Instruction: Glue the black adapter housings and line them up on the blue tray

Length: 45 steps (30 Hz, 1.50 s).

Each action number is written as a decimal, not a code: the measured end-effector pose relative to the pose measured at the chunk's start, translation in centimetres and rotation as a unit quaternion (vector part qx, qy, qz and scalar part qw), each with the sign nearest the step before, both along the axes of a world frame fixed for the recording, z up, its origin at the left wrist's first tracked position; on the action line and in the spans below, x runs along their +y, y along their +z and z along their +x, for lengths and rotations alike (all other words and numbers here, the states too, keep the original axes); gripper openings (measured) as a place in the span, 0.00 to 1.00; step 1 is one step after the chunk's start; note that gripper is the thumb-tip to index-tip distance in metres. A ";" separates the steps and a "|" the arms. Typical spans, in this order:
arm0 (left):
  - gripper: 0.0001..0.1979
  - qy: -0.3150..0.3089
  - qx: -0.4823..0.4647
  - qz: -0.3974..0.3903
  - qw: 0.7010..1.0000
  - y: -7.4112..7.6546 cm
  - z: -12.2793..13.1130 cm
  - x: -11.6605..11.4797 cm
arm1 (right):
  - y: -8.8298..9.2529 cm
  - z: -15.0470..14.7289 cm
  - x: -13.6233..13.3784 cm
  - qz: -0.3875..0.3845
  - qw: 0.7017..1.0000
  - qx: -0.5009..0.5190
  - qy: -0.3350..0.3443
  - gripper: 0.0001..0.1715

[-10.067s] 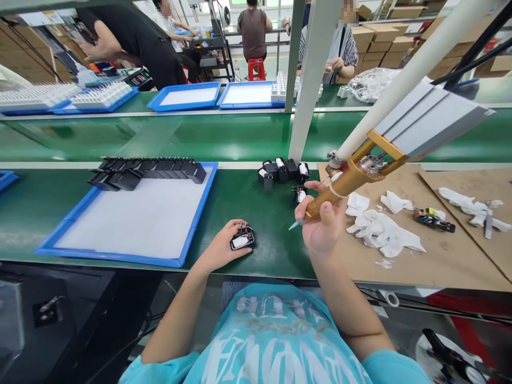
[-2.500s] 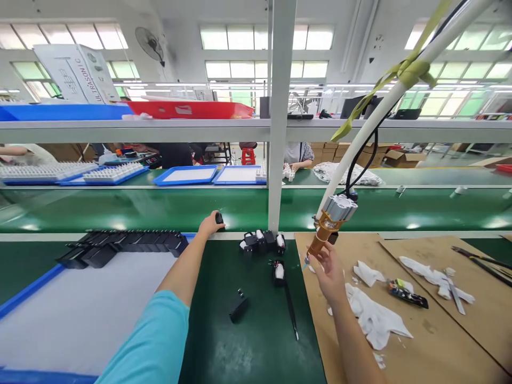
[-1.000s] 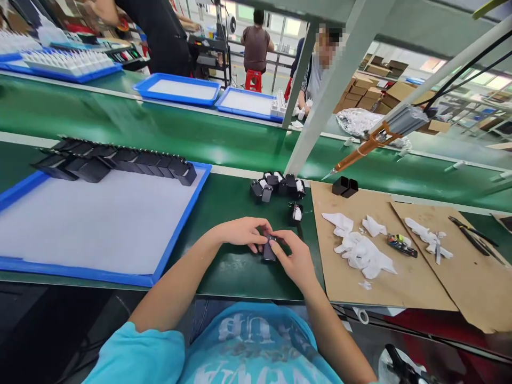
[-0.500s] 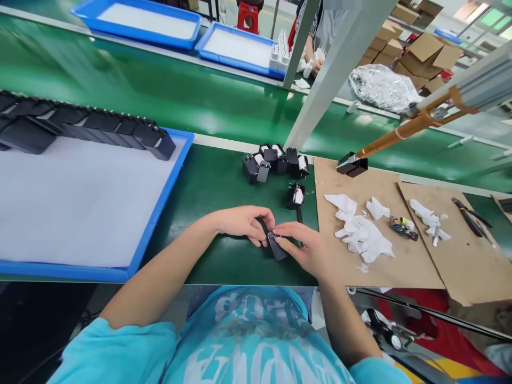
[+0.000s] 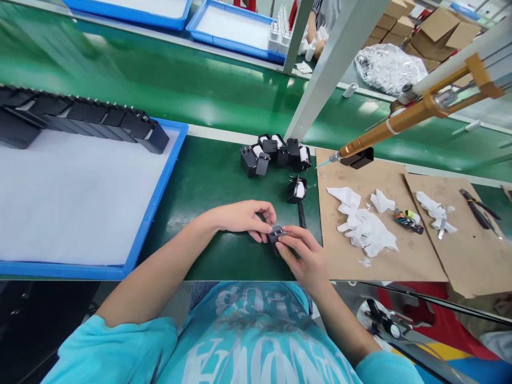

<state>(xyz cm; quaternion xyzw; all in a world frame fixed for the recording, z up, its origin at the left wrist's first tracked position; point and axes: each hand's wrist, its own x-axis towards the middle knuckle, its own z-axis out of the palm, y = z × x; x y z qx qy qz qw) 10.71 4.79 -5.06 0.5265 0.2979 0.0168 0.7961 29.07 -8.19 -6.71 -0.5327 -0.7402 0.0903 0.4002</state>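
Observation:
Near the front edge of the green bench, I pinch a small black adapter cover point(image 5: 275, 234) between both hands. My right hand point(image 5: 304, 255) grips its right side with thumb and fingers. At its upper left, the fingertips of my left hand point(image 5: 256, 220) are curled against it and partly hide it. Just beyond my hands is an open black power adapter point(image 5: 296, 190) with white material inside and metal prongs sticking out. A thin black strip point(image 5: 301, 214) lies below it. Farther back sits a cluster of similar black adapters point(image 5: 276, 154).
A blue tray point(image 5: 154, 205) on the left holds a row of black adapters point(image 5: 108, 120). Cardboard point(image 5: 334, 256) on the right bears crumpled white cloths point(image 5: 368, 232), a circuit board point(image 5: 408, 220) and pliers point(image 5: 478, 209). An orange dispenser point(image 5: 380, 133) hangs over it. A co-worker's hand point(image 5: 318, 49) shows across the bench.
The black cover has been turned in my fingers, from its flat face showing to a shorter, slotted side. The orange dispenser has swung left, its blue tip now visible. The camera view has shifted slightly.

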 end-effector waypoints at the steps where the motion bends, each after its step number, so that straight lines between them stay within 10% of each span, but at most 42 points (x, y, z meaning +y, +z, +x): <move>1: 0.13 -0.001 0.003 0.006 1.000 0.0 0.0 -0.1 | -0.1 -0.3 -0.5 -0.002 1.000 -0.026 -0.006 0.05; 8: 0.12 0.001 -0.008 0.049 0.999 0.2 -0.2 0.2 | -1.0 -1.2 -1.4 0.054 0.992 -0.100 -0.054 0.15; 16: 0.12 0.194 0.027 0.184 0.963 0.7 -0.8 1.2 | -1.8 0.5 -2.9 0.047 0.997 -0.062 0.024 0.31; 29: 0.11 0.174 0.091 0.300 0.933 0.2 -0.9 1.4 | -1.6 0.0 -3.4 0.064 0.998 -0.009 0.024 0.41; 41: 0.14 0.182 0.108 0.355 0.911 0.1 -1.1 1.4 | -2.5 -0.3 -3.4 0.001 0.998 0.000 0.061 0.29; 45: 0.17 0.210 0.118 0.388 0.890 0.3 -1.0 1.3 | -2.8 -0.9 -2.9 -0.110 0.971 0.213 -0.007 0.21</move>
